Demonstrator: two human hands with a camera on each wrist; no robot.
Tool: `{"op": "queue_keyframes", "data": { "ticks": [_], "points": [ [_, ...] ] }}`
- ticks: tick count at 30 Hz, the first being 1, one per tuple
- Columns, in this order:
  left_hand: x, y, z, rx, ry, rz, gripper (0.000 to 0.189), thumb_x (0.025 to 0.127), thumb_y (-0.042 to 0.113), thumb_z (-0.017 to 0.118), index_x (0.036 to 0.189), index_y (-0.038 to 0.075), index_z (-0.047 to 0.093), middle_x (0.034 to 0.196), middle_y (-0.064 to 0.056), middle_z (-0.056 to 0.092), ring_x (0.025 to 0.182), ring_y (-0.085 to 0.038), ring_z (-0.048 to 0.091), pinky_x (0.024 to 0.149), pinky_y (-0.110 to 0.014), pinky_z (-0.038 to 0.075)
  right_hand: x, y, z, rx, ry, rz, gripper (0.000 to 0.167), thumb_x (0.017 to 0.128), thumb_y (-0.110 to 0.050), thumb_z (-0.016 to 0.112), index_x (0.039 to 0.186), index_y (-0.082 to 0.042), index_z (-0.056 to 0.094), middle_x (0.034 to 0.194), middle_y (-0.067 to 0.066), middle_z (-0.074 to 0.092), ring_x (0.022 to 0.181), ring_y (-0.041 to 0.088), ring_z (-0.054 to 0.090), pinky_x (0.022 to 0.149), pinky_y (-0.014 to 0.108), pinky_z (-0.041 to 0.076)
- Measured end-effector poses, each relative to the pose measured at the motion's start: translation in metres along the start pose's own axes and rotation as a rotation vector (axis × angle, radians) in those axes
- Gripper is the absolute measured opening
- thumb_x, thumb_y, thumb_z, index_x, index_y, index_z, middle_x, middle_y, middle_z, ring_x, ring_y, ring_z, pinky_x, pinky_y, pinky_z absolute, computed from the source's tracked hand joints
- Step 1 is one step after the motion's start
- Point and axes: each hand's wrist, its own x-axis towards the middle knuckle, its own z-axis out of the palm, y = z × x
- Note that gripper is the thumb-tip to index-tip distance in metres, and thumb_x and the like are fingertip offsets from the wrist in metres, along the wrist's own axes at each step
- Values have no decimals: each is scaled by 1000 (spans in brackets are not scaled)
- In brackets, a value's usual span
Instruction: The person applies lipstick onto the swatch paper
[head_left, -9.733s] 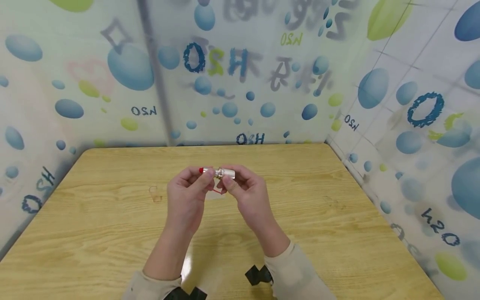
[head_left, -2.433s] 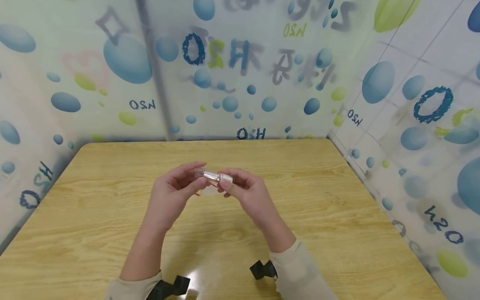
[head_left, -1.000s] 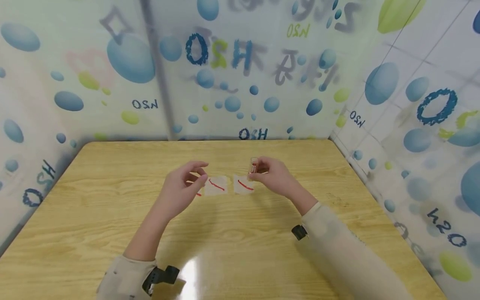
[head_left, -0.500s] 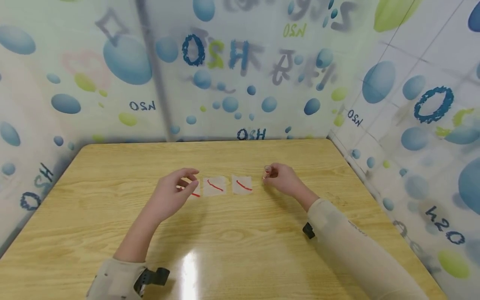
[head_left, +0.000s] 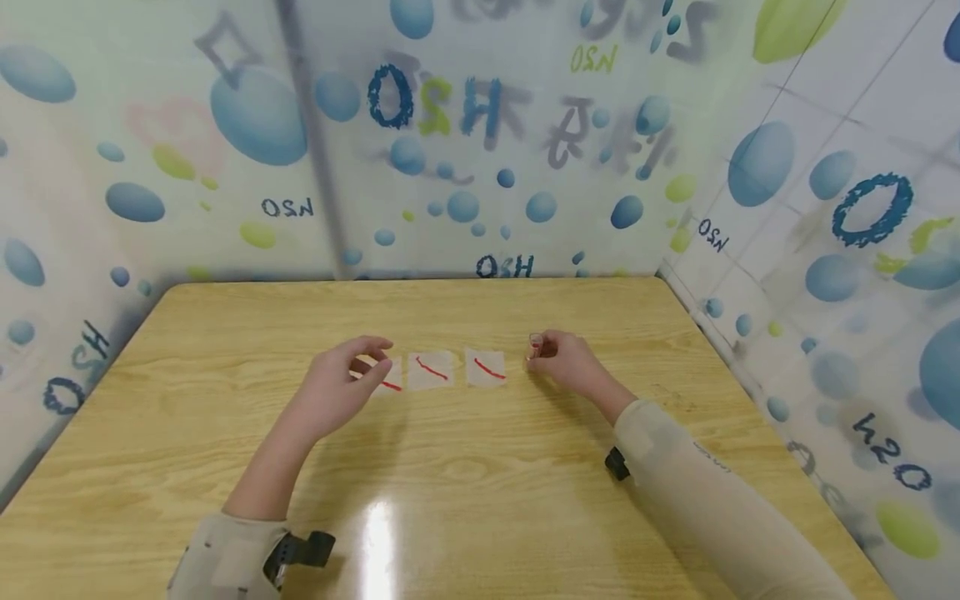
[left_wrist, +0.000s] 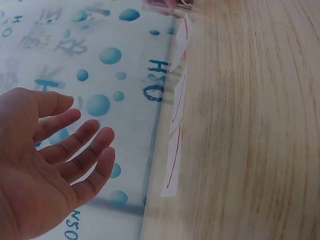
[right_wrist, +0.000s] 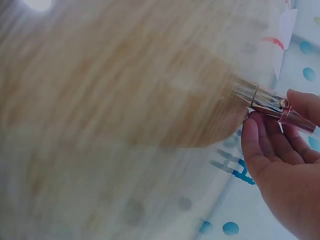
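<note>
My right hand point(head_left: 570, 362) pinches a lipstick point(head_left: 536, 343) between thumb and fingers, to the right of the paper pieces. The lipstick stands upright with its clear cap on top, and its shiny metallic base point(right_wrist: 265, 104) is right at the tabletop in the right wrist view. My left hand point(head_left: 337, 385) hovers with loosely bent fingers and holds nothing. It partly covers the left paper piece point(head_left: 392, 377). The middle paper piece point(head_left: 441, 363) and the right paper piece point(head_left: 495, 360) lie beside it in a row, each marked with one red slanting stroke.
The wooden table point(head_left: 465, 483) reaches back to a pale curtain point(head_left: 465, 242) printed with blue and green drops. Another printed sheet point(head_left: 795, 350) borders the right side. Black wrist straps point(head_left: 307, 550) sit at both sleeves.
Both hands held the lipstick together, first with its red tip bare, later under the clear cap. The left hand let go and drew left; the right carried the lipstick right and down to the table.
</note>
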Motion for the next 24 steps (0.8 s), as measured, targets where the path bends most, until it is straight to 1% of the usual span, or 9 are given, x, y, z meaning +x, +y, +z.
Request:
{"op": "queue_keyframes", "data": {
  "ticks": [5, 12, 16, 20, 22, 24],
  "points": [
    [0, 1, -1, 4, 1, 7, 40, 111, 26, 58, 147, 9, 60, 129, -15, 69, 115, -35, 70, 85, -44, 62, 0, 0, 1, -5, 12, -6, 23, 101, -21, 74, 119, -8, 67, 121, 11, 71, 117, 27, 66, 102, 43, 55],
    [2, 1, 2, 4, -11, 13, 39, 111, 26, 59, 145, 8, 61, 129, -16, 69, 113, -34, 71, 80, -38, 61, -2, -2, 4, -1, 23, -17, 21, 102, -19, 74, 118, -8, 68, 120, 11, 72, 118, 26, 67, 103, 44, 56],
    [3, -1, 4, 7, -22, 14, 39, 111, 26, 59, 145, 7, 61, 129, -16, 69, 113, -34, 71, 80, -37, 60, -3, -3, 4, -15, 34, -16, 21, 101, -20, 74, 118, -7, 69, 120, 11, 73, 119, 27, 68, 105, 45, 56],
    [4, -4, 4, 11, -29, 5, 39, 111, 26, 58, 146, 8, 61, 131, -16, 68, 114, -34, 70, 80, -38, 60, -4, -2, 4, -30, 37, -21, 20, 100, -21, 75, 115, -8, 69, 119, 11, 73, 115, 26, 68, 100, 42, 56],
    [4, -4, 2, 17, -35, 4, 40, 111, 26, 57, 146, 8, 61, 132, -16, 68, 115, -35, 70, 80, -39, 60, -3, -1, 3, -17, 20, -24, 24, 100, -21, 75, 118, -8, 68, 121, 12, 73, 116, 27, 68, 97, 40, 56],
    [5, -5, 0, 25, -38, 7, 40, 111, 26, 57, 146, 7, 61, 132, -16, 68, 115, -35, 69, 80, -38, 60, -3, -2, -1, 6, -7, -26, 36, 100, -24, 75, 131, -8, 66, 128, 12, 71, 121, 28, 66, 97, 41, 55]
  ]
}}
